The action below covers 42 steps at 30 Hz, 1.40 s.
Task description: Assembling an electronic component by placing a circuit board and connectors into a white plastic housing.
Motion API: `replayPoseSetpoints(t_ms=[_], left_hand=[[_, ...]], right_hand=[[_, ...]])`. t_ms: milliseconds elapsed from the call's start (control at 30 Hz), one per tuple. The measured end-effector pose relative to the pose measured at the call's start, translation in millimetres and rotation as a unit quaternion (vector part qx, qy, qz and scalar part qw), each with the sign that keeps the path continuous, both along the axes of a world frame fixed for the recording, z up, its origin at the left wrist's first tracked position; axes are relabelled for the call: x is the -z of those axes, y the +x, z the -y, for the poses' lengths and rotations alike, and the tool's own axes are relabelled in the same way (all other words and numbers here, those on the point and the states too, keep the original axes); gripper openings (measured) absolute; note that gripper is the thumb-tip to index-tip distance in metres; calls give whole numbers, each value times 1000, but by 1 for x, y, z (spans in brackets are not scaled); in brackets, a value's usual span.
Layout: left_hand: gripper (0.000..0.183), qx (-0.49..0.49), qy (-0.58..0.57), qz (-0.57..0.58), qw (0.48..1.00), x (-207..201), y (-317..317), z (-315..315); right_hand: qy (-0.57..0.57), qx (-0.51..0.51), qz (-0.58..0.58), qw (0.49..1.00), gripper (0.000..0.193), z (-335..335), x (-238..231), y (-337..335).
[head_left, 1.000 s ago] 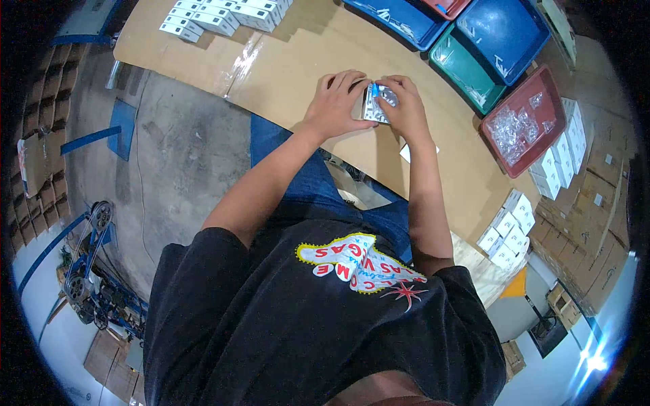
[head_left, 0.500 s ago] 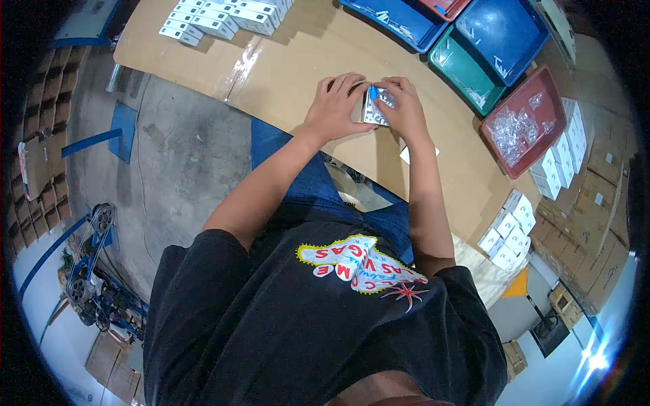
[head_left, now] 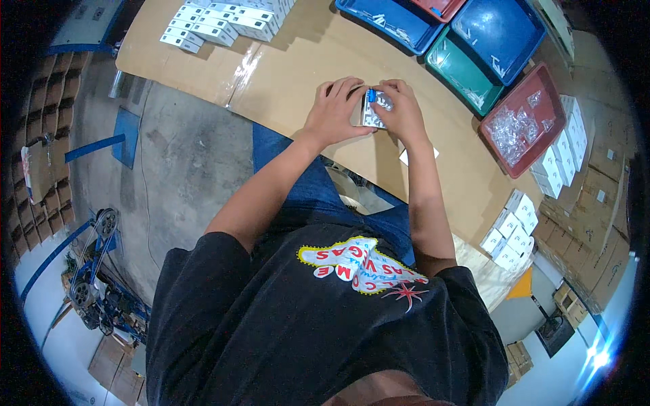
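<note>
Both of my hands hold one small white box [head_left: 374, 110] just above the cardboard-covered table [head_left: 298, 74]. My left hand [head_left: 335, 111] grips its left side with the fingers curled over the top. My right hand [head_left: 405, 114] holds the right side. A small blue piece and a clear plastic item show at the box's open top, between my fingers. The box's lower part is hidden by my hands.
A row of white boxes [head_left: 223, 20] lies at the far left of the table. Blue trays [head_left: 393, 24], a green tray [head_left: 470, 71] and a red tray of clear bags [head_left: 521, 118] stand at the right. More white boxes [head_left: 511, 230] lie near right.
My hands have shifted slightly on the box and the blue piece sits a little lower at its top. Otherwise nothing has moved.
</note>
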<state>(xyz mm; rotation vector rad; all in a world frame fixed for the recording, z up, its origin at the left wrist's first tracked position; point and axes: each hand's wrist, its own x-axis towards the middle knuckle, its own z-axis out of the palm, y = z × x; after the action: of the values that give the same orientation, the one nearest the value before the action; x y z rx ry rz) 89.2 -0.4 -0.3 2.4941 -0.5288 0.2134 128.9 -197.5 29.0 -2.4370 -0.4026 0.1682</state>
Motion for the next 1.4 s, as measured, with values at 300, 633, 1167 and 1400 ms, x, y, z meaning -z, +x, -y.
replayPoseSetpoints(t_ms=[300,633,1167,1400], left_hand=[[89,8,-4,-17,1000,-2,0,-1],[92,9,3,-19,1000,2,0,-1],[91,6,-5,-12,1000,2,0,-1],[89,11,1,-20,1000,-1,0,-2]], right_hand=[[21,12,36,999,37,-3,-1,-1],[433,142,-194,869,39,3,-6,2],[618,126,-299,716,47,12,-29,-4],[114,50,-54,991,32,3,-7,-6]])
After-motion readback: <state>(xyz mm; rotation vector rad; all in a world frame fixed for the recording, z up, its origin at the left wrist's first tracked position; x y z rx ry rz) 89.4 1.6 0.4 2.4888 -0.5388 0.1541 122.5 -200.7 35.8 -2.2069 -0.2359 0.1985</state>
